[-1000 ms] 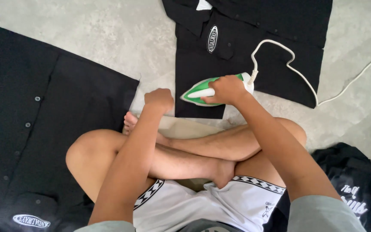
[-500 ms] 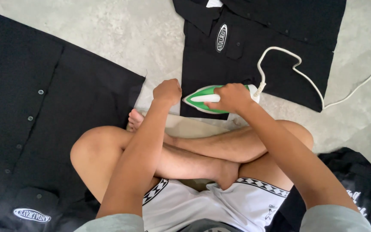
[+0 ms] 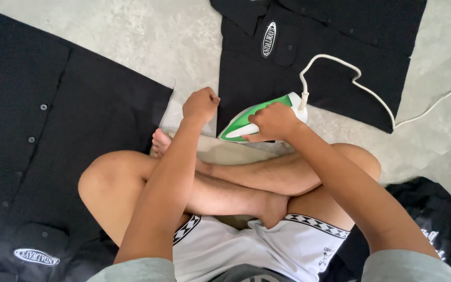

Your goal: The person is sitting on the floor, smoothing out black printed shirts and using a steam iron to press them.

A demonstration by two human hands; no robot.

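We sit cross-legged on a grey concrete floor (image 3: 121, 36). A black shirt (image 3: 37, 130) lies left of our fingers. Our left hand (image 3: 200, 104) is clenched, holding nothing. Our right hand (image 3: 273, 121) grips a green iron (image 3: 246, 122) at the hem of another black shirt (image 3: 330, 57); its white cord (image 3: 351, 78) trails right.

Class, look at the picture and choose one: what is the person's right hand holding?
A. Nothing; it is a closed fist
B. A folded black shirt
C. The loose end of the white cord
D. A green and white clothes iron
D: the right hand grips the handle of the green and white clothes iron at the edge of the black shirt, while the left hand is a closed fist.
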